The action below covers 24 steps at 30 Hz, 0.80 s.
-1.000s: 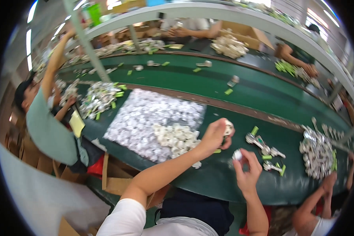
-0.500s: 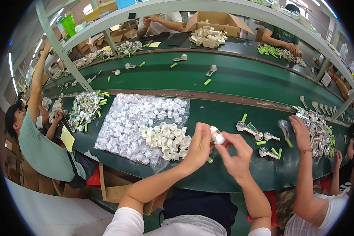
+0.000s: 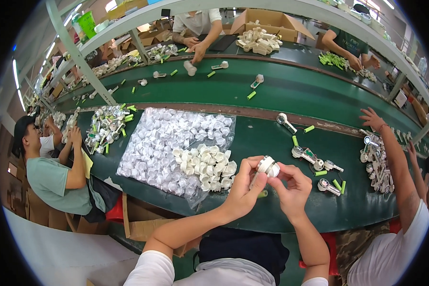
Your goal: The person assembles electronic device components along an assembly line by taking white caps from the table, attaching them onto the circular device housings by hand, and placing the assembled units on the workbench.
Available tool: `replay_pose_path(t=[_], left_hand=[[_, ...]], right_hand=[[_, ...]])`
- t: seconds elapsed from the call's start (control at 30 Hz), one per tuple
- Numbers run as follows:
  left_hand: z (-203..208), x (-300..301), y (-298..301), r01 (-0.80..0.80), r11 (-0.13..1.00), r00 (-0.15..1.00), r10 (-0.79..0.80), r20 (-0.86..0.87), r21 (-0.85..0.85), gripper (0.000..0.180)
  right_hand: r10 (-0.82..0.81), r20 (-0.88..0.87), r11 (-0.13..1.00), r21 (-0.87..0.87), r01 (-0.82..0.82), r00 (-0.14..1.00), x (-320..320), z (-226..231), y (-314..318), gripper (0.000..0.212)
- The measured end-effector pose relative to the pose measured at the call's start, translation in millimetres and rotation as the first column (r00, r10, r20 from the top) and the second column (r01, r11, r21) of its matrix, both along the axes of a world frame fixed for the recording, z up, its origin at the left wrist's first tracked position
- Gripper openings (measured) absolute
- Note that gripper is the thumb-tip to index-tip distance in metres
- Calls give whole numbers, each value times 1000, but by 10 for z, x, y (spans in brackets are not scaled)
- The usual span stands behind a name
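Note:
My left hand (image 3: 243, 193) is closed around a small white round-headed device (image 3: 266, 164), held above the near edge of the green work surface. Pinched in the fingers of my right hand (image 3: 294, 188) is a white cap (image 3: 274, 170), against the side of the device's head. A green battery (image 3: 262, 194) shows under the device, between my hands; my fingers hide the handle. Left of my hands, loose cream caps (image 3: 209, 164) lie heaped on a clear plastic bag full of white caps (image 3: 152, 143). To the right lie several open devices (image 3: 306, 155) with green batteries.
Beyond a brown rail (image 3: 252, 114) runs a green conveyor belt (image 3: 176, 93) with scattered devices. Device piles (image 3: 107, 126) stand left and right (image 3: 380, 167). A co-worker's arm (image 3: 400, 148) reaches in at right. Opposite, another person's hand (image 3: 195, 50) extends over the belt. A shelf frame (image 3: 83, 59) crosses overhead.
The device in my hands has turned, its round head now facing up. Another device with a battery has landed near the rail. The right co-worker's hand moved toward the belt; the left co-worker's raised arm came down.

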<state>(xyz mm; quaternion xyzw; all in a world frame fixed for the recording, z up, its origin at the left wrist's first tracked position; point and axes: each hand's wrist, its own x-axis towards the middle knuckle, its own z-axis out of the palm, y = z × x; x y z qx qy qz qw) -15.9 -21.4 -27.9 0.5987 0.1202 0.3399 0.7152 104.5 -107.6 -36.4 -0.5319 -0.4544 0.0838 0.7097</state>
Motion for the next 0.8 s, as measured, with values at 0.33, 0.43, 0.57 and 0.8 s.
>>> replay_pose_path(t=[0.33,0.43,0.57,0.8], left_hand=[[-30,-83,1,-59,985,998,62,-16,163,40],[-44,-82,40,-19,999,997,21,71,-35,39],[9,-90,4,-108,985,992,99,72,135,37],[-68,-165,-14,-224,934,974,209,82,277,26]], right_hand=[[-73,455,997,23,70,888,-27,198,3,38],[183,142,983,-58,-176,973,72,174,-43,42],[354,-133,932,-32,-361,926,31,93,52,48],[420,-264,907,94,-411,868,-133,-86,94,43]])
